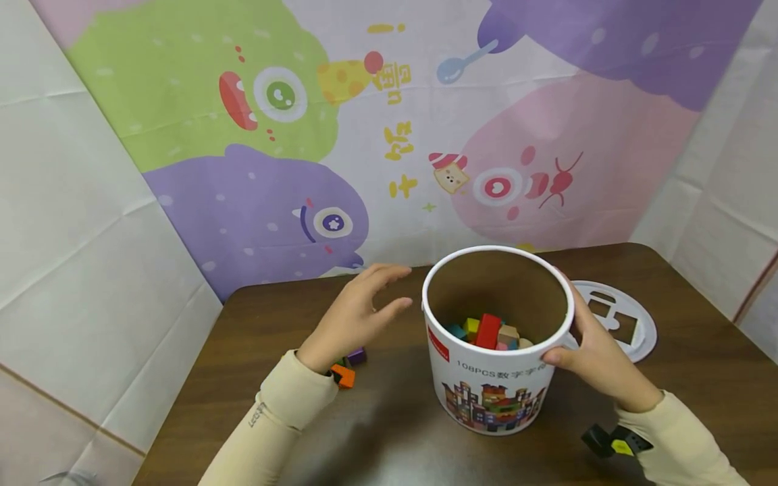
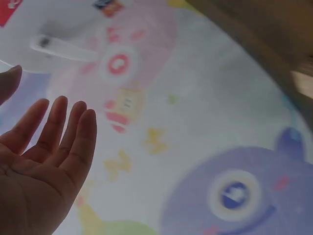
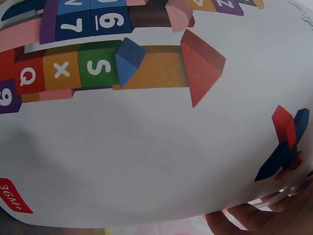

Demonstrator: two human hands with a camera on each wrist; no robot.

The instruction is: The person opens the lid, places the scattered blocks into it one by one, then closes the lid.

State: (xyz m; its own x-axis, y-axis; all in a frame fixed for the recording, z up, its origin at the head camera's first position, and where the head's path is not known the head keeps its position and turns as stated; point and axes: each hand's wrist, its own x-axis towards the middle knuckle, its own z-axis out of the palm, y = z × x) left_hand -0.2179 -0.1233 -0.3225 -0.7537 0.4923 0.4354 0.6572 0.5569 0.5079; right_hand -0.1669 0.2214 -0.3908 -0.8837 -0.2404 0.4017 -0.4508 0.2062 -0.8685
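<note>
A white bucket printed with toy-block pictures stands upright on the table, its top uncovered. Colourful blocks lie inside, a red block uppermost among them. My right hand grips the bucket's right side at the rim, thumb on the front and fingers mostly hidden behind it. In the right wrist view the printed bucket wall fills most of the picture, with the fingers at lower right. My left hand hovers left of the bucket, fingers spread and apart from it. Its bare palm shows in the left wrist view.
An orange block and a purple block lie on the brown table beneath my left wrist. Right of the bucket rests a white lid with cut-out shapes. A cartoon-printed sheet hangs behind the table.
</note>
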